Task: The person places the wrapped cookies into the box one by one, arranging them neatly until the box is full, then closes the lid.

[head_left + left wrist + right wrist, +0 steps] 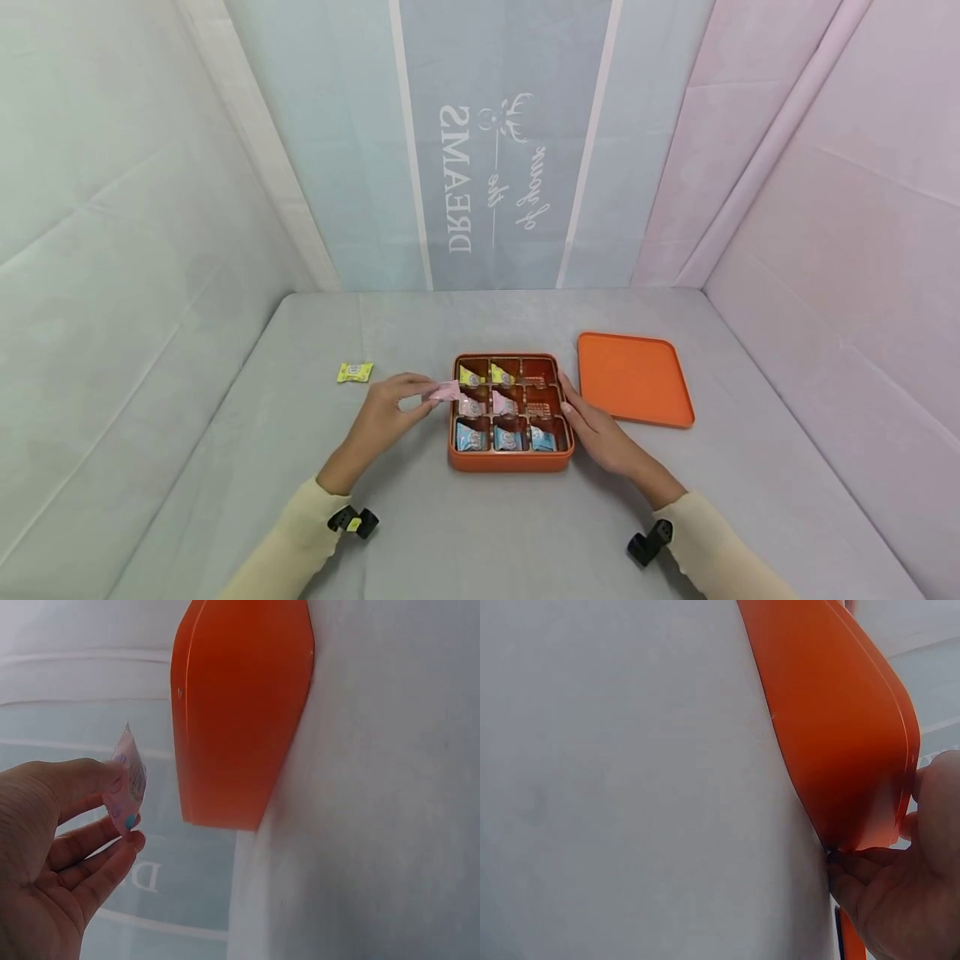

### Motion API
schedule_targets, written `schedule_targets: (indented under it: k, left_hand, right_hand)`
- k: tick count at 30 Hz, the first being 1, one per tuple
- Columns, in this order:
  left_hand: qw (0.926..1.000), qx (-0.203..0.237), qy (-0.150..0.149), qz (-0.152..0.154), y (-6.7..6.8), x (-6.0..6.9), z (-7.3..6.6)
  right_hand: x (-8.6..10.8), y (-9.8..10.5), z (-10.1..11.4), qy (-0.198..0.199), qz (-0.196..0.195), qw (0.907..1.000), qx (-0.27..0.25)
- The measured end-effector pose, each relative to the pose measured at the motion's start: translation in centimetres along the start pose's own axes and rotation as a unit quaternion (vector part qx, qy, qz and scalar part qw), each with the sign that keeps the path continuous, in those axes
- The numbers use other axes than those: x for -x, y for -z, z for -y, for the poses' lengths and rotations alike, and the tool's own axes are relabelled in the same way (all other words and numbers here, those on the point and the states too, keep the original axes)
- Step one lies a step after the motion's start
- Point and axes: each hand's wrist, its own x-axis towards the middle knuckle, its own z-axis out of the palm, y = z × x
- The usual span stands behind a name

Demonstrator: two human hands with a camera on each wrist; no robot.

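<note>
Between the thumb and fingers of my left hand (384,415) a small pink wrapped candy (446,391) is pinched, just above the left rim of the orange divided box (512,462). The left wrist view shows that candy (127,784) held on edge. Yellow-wrapped candies (502,374) lie in the back left and back middle compartments, pink ones (504,403) in the middle row, blue ones (507,438) along the front. Bare floor shows in the back right and middle right compartments. My right hand (606,437) rests along the box's right wall, fingertips at the rim.
A yellow-wrapped candy (355,372) lies on the grey cloth to the left of the box. An orange lid (636,379) lies flat at the back right, near the box. Fabric walls (510,150) rise behind and on both sides.
</note>
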Motion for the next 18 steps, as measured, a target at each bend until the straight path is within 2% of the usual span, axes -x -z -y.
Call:
schedule_targets:
  k: [9,14,18]
  left_hand:
    - [0.9998,0.007,-0.013,0.015,-1.4,0.0,-0.8]
    - [0.9990,0.015,-0.042,0.006,-2.1,-0.1,-1.0]
    - [0.9984,0.023,-0.050,0.008,-2.5,-0.3,-1.2]
  right_hand:
    - [-0.1,-0.1,-0.3,0.004,0.002,1.0000,0.001]
    - [-0.1,0.0,-0.1,0.003,-0.001,1.0000,0.000]
    - [0.0,0.0,-0.1,0.004,-0.002,1.0000,-0.001]
